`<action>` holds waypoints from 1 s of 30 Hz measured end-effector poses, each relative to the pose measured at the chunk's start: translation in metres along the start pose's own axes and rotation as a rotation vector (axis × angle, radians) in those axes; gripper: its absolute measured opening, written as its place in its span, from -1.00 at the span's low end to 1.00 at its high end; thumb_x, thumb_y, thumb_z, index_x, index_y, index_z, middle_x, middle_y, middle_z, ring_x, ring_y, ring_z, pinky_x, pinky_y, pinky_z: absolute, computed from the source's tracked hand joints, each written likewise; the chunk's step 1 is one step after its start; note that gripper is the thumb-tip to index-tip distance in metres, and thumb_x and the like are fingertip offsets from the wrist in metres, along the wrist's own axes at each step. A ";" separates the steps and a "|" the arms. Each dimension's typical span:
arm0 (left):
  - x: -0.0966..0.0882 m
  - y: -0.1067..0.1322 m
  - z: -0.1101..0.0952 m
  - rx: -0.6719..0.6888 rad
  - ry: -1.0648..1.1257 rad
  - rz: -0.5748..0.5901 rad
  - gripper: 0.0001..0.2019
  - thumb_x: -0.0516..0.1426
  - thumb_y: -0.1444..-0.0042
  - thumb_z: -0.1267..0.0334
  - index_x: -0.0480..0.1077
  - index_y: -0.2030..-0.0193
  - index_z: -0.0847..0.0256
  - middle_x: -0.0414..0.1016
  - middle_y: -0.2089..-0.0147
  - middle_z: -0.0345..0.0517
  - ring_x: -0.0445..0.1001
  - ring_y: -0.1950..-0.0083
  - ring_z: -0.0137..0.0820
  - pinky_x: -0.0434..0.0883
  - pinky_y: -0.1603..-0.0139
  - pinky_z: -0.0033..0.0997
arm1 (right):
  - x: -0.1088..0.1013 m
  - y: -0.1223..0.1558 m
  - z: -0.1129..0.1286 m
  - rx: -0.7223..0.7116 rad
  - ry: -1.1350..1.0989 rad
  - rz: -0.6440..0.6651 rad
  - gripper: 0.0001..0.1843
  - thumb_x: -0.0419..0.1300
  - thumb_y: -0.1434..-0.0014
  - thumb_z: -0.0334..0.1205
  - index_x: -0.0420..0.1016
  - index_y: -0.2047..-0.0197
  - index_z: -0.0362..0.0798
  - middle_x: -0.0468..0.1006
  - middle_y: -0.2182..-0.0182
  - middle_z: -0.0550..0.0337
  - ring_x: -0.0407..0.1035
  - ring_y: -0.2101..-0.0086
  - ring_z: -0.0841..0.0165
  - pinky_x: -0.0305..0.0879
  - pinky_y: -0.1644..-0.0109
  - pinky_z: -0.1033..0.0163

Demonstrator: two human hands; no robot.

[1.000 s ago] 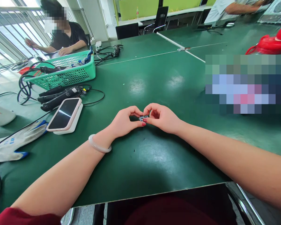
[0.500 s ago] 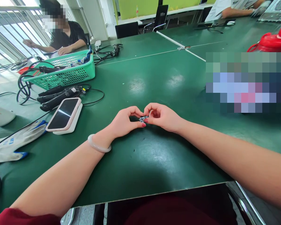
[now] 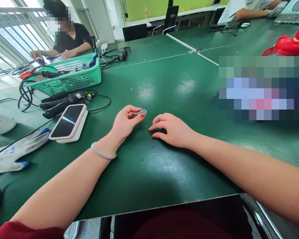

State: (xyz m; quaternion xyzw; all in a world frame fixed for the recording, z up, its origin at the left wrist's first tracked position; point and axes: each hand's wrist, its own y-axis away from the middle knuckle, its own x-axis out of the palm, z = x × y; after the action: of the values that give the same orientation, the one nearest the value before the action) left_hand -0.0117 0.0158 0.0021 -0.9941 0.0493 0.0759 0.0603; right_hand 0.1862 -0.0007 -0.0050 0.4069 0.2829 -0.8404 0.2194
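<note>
Between thumb and fingers, my left hand (image 3: pixel 126 121) pinches a small silvery, patterned metal-looking piece (image 3: pixel 142 112); its exact kind is too small to make out. A pale bangle (image 3: pixel 103 152) rings my left wrist. My right hand (image 3: pixel 173 129) rests low over the green table (image 3: pixel 129 186), a short gap to the right of the piece. Its thumb and fingers are apart, and nothing shows between them. Part of the piece is hidden by my left fingers.
Left of my hands lie a phone on a white box (image 3: pixel 69 122), a white-and-blue glove (image 3: pixel 20 149) and black cabled devices (image 3: pixel 64 102). Behind them stands a green basket (image 3: pixel 72 79). A red object (image 3: pixel 289 45) is at right. Two other people sit at the table's far sides.
My right hand has let go of the small piece and moved slightly down, its fingers parting. My left hand has drawn left and up with the piece.
</note>
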 end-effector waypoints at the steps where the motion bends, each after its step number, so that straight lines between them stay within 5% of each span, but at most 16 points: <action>1: 0.000 0.000 0.000 -0.005 0.022 -0.009 -0.65 0.30 0.12 0.11 0.37 0.25 0.25 0.58 0.23 -0.06 0.52 0.16 -0.37 0.39 0.01 -0.28 | 0.001 0.000 0.000 -0.028 0.030 0.028 -0.87 0.24 -0.12 -0.23 0.60 0.24 0.01 0.53 0.19 0.15 0.33 0.17 0.28 0.27 0.02 0.13; 12: 0.001 0.000 0.004 0.023 -0.128 0.069 -0.69 0.29 0.09 0.11 0.38 0.28 0.24 0.59 0.20 -0.04 0.53 0.20 -0.36 0.42 0.07 -0.28 | -0.002 0.001 0.003 -0.101 0.060 0.063 -0.84 0.14 -0.16 -0.32 0.57 0.30 -0.03 0.57 0.27 0.13 0.35 0.22 0.29 0.28 0.07 0.16; 21: 0.001 0.005 0.000 0.119 -0.395 0.085 -0.73 0.29 0.11 0.15 0.40 0.30 0.21 0.58 0.19 -0.08 0.51 0.16 -0.34 0.39 -0.01 -0.22 | -0.012 0.000 0.003 0.194 -0.196 -0.124 -0.93 0.19 -0.05 -0.31 0.50 0.38 -0.03 0.56 0.47 0.27 0.41 0.45 0.42 0.30 0.28 0.28; 30: 0.004 0.010 -0.007 0.167 -0.475 0.128 -0.75 0.29 0.10 0.14 0.42 0.30 0.20 0.57 0.19 -0.11 0.50 0.13 -0.30 0.38 0.00 -0.23 | -0.010 -0.001 0.001 0.230 -0.271 -0.141 -0.97 0.19 -0.03 -0.29 0.47 0.39 -0.04 0.57 0.46 0.27 0.43 0.43 0.41 0.34 0.28 0.28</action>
State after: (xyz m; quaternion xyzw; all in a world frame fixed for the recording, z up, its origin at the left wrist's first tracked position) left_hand -0.0078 0.0050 0.0072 -0.9348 0.1027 0.3065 0.1470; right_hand 0.1911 0.0007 0.0032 0.2918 0.1807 -0.9275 0.1482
